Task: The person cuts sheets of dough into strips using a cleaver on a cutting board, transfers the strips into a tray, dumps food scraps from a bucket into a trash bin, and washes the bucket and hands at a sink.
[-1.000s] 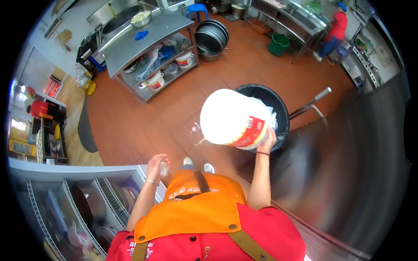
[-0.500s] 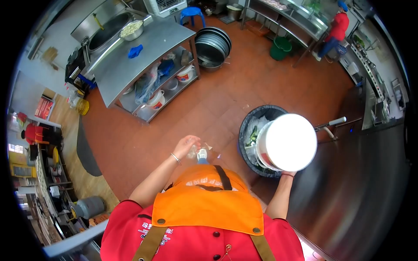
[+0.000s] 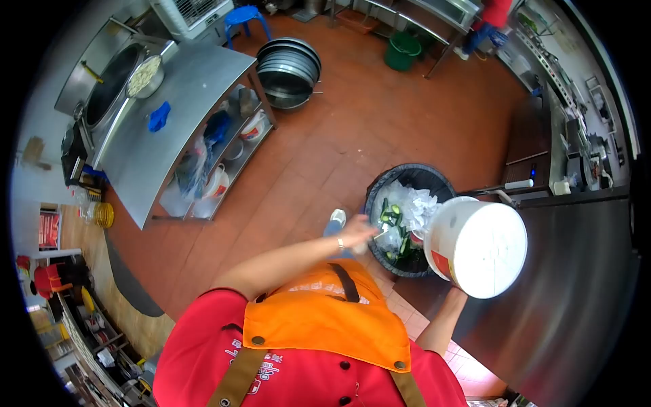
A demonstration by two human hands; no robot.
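A large white bucket point(image 3: 489, 249) with a red and yellow label is tilted, its round base toward me. My right hand point(image 3: 456, 296) grips it from the near side, the fingers mostly hidden behind it. Beside the bucket stands a black-lined bin point(image 3: 444, 182) that holds clear and white plastic and green vegetable pieces point(image 3: 391, 213). At the bin's left edge is my left hand point(image 3: 357, 232), blurred, with something clear and plastic-like at its fingers.
A steel table point(image 3: 196, 74) at the upper left bears a blue cloth point(image 3: 159, 117) and a bowl point(image 3: 145, 77). Stacked pans point(image 3: 288, 71), a blue stool point(image 3: 245, 16) and a green bucket point(image 3: 403, 51) stand beyond. Another person point(image 3: 489, 20) is at the upper right. A steel surface point(image 3: 536, 319) lies right.
My left hand has moved right to the bin's edge. The white bucket has shifted right in my right hand, uncovering more of the bin's contents. The view has turned right.
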